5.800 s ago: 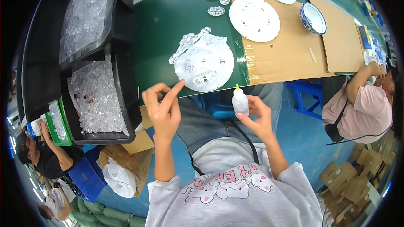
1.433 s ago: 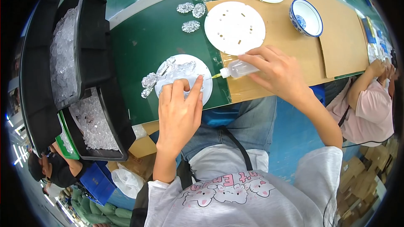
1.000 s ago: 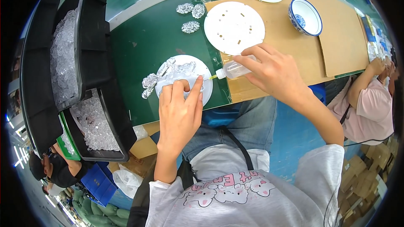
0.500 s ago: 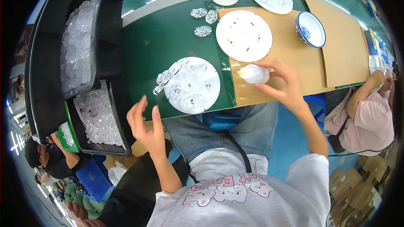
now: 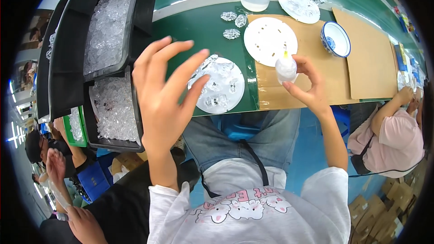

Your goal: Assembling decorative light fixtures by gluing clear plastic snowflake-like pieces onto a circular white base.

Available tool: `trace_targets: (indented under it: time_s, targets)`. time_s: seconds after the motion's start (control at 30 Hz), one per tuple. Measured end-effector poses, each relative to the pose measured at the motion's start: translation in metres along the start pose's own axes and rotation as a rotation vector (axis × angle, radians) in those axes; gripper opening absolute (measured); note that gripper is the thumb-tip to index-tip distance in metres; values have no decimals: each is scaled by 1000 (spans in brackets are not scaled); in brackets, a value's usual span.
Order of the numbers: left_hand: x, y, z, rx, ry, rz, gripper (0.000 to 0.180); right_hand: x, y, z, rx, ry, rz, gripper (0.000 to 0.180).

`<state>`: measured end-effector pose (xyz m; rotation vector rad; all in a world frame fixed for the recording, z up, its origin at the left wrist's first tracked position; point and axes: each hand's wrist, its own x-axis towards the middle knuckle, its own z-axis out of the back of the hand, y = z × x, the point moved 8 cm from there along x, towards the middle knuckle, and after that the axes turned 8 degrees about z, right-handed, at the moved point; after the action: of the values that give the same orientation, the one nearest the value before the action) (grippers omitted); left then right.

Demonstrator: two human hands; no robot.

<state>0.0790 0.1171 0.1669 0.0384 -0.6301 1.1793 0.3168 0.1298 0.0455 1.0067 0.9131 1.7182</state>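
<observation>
Your left hand (image 5: 162,92) splayed wide apart, your right hand (image 5: 315,91) clamped round a smooth, translucent bottle (image 5: 285,69), a round white disc (image 5: 235,98) bearing knobbly clear pieces (image 5: 216,100).

Left hand (image 5: 162,89) spread, right hand (image 5: 313,88) gripping

The left hand is lifted, back uppermost, fingers apart and lightly bent, thumb clear of the index finger; the left forearm (image 5: 163,167) stands nearly upright. The right hand points up and leftward, thumb and index finger curved toward each other in a grip; the right forearm (image 5: 334,140) slants up from the lower right.
</observation>
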Motion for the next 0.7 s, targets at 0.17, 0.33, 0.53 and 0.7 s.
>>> trace_targets:
  time_s: [0.17,0.33,0.53,0.7]
  targets:
    - [17,-15,-37,159,276,-190,32,2,7,19,-130,34,102,43]
    - [13,-19,-44,198,231,-209,31,11,-1,20,-124,113,89,41]
    - [-97,65,1,-193,-241,544,22,22,7,24,-87,123,108,43]
    - [-170,55,-72,-64,85,709,124,23,7,21,-119,128,48,45]
